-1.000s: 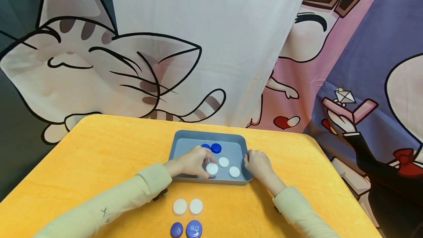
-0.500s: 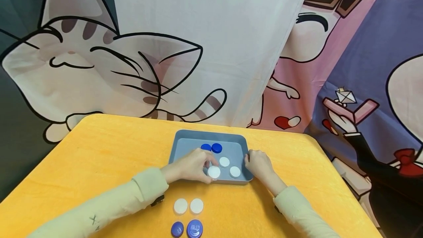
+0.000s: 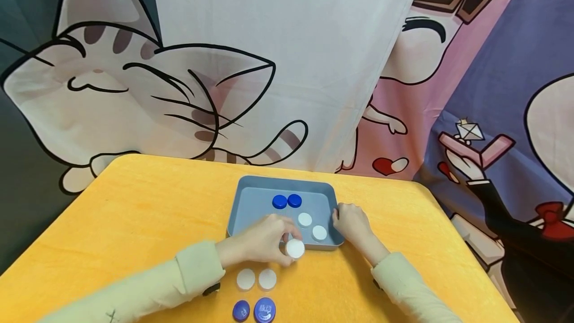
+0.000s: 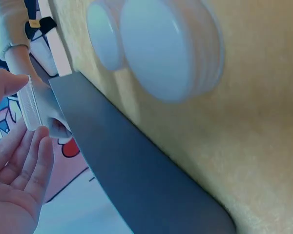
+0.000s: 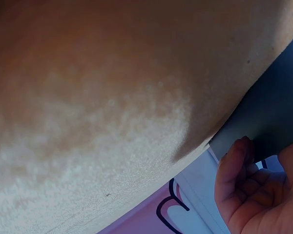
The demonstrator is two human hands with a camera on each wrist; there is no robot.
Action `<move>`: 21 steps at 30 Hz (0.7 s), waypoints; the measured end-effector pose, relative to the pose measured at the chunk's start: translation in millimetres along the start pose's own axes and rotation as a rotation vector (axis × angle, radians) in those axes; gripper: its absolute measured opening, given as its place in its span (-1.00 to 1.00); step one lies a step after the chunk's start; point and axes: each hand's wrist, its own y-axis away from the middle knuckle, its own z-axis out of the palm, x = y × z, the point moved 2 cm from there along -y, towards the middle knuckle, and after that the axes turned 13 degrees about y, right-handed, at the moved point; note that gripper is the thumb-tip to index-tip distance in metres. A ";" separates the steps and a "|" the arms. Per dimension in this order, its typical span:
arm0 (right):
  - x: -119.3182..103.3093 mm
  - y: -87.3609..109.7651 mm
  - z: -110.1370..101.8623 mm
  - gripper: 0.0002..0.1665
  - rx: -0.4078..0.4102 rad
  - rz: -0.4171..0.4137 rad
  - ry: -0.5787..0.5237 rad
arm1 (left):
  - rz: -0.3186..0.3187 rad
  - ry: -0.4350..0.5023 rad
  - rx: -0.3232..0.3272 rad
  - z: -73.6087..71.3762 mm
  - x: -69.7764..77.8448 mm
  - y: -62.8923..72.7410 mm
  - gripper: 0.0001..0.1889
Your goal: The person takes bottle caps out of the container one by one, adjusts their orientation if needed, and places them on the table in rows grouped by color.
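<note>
Tray [image 3: 251,206], seen from my remote seat through the head view, sits on the yellow table [image 3: 157,203], and the person's left hand [image 3: 273,238] pinches the loose white cap [image 3: 295,248] just in front of its near wall, thumb on one side and fingers on the other; I take that as a hold that leaves the flat top uncovered. The right hand [image 3: 353,221] has its fingers curled on the right rim, probably to stop any sliding. Inside, two blue caps [image 3: 294,200] sit side by side toward the far wall, and two white caps [image 3: 305,220] lie on a diagonal nearer the right end. On the table before me, a white pair [image 3: 267,279] lies behind a blue pair [image 3: 265,310], the slight gaps seeming to make each one easy to grasp. From the left wrist, I see the pinched cap edge-on between thumb and fingertips, apart from the wall, with the white pair looming close to my lens. From the right wrist, I see bent fingers against the wall; what the thumb touches I can't make out.
</note>
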 end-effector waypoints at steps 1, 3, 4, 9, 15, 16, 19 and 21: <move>0.2 0.0 0.0 -0.70 0.001 0.000 0.000 | 0.003 -0.003 -0.001 0.5 1.3 0.9 -0.63; 0.4 -0.2 0.1 -0.70 0.003 0.000 0.002 | 0.005 -0.014 -0.004 2.0 3.7 2.9 -0.65; 0.5 -0.4 0.4 -0.70 0.001 0.001 0.001 | 0.007 -0.019 -0.010 3.1 4.7 4.0 -0.65; 0.9 -0.5 1.3 -0.70 -0.002 0.005 0.002 | 0.024 -0.069 -0.079 10.1 11.0 10.6 -0.65; 0.8 -0.2 0.9 -0.69 0.000 0.002 0.001 | 0.030 -0.102 -0.157 19.2 14.3 17.1 -0.67; 0.8 -0.3 0.9 -0.69 -0.002 0.002 0.000 | 0.035 -0.105 -0.163 20.6 14.1 17.7 -0.67; 0.6 -0.5 0.9 -0.70 -0.004 0.004 0.001 | 0.051 -0.106 -0.179 24.6 12.8 19.2 -0.69; 0.6 -0.6 1.3 -0.70 -0.006 0.003 0.002 | 0.052 -0.109 -0.192 26.9 11.9 20.0 -0.70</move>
